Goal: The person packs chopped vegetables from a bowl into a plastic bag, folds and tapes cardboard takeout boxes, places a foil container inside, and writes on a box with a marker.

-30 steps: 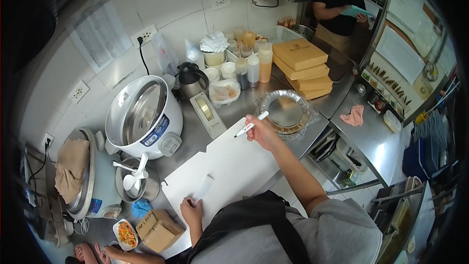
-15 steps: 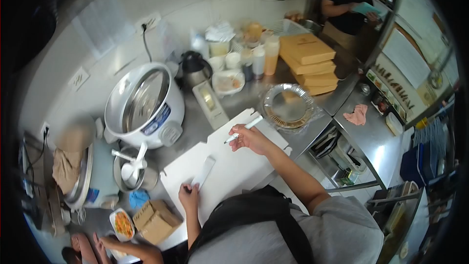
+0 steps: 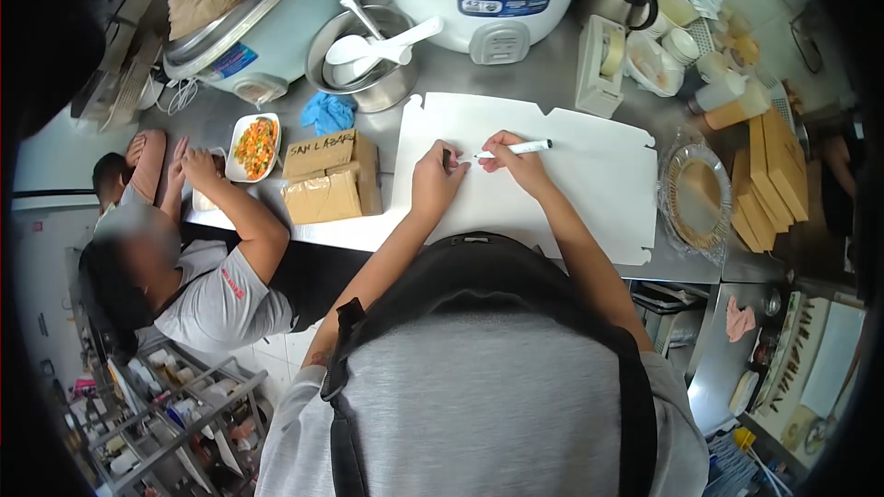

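Note:
A large white sheet of board (image 3: pixel 589 193) with notched edges lies on the steel counter before me. My right hand (image 3: pixel 517 166) is closed around a white marker (image 3: pixel 516 149), its tip pointing left toward my other hand. My left hand (image 3: pixel 437 179) rests on the sheet's left part, fingers pinched on a pale strip (image 3: pixel 466 158), mostly hidden by the fingers. A small dark piece (image 3: pixel 448 161) shows at those fingertips; I cannot make out what it is. The marker's tip is close to the strip; whether they touch is unclear.
Left of the sheet are a cardboard box (image 3: pixel 322 179), a blue cloth (image 3: pixel 329 113) and a dish of diced vegetables (image 3: pixel 254 147). Behind stand a pot with ladles (image 3: pixel 391 87), a rice cooker (image 3: pixel 497 14) and a tape dispenser (image 3: pixel 600 64). A co-worker (image 3: pixel 221 276) works at left.
My view has swung left and down. My right hand with the marker has come close to my left hand, which earlier held the strip well apart from it. The co-worker is now more fully in view.

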Motion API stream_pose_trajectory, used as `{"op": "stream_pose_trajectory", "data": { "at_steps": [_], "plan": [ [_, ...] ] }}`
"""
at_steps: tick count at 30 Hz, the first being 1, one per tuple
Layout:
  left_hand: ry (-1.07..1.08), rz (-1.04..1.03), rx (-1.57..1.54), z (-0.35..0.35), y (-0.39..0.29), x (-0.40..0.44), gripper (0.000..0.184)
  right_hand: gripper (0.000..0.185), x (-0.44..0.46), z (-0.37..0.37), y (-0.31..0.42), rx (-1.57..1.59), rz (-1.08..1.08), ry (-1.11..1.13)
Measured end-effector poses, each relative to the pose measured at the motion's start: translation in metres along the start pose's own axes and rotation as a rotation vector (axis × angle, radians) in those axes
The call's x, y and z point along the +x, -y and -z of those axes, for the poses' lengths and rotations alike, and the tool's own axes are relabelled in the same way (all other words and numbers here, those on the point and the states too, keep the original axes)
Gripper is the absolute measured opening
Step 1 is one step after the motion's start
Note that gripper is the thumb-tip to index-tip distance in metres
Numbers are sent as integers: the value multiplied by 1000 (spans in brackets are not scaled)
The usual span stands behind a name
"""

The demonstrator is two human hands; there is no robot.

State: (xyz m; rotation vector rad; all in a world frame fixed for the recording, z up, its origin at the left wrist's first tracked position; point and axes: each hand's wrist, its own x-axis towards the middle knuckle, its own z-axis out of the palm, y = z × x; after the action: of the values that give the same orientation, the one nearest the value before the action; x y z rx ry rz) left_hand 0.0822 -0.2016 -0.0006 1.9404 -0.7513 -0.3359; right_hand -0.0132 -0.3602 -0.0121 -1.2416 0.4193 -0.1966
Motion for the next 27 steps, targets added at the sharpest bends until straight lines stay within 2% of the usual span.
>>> {"op": "stream_pose_trajectory", "data": {
  "at_steps": [8,17,20,26,27],
  "plan": [
    [-27,42,-82,7,11,3,30,8,-1,8,-13,-77,41,24],
    [-26,120,-4,7,3,9,33,15,-3,9,-14,-253,96,95],
    [-7,150,1,8,1,10,36,13,-5,6,-2,-226,-7,101],
    [-22,137,27,8,-4,6,34,8,-5,-2,7,-280,60,42],
    [-26,133,28,8,-3,6,34,10,-3,2,5,-234,-18,9]
  ]
}}
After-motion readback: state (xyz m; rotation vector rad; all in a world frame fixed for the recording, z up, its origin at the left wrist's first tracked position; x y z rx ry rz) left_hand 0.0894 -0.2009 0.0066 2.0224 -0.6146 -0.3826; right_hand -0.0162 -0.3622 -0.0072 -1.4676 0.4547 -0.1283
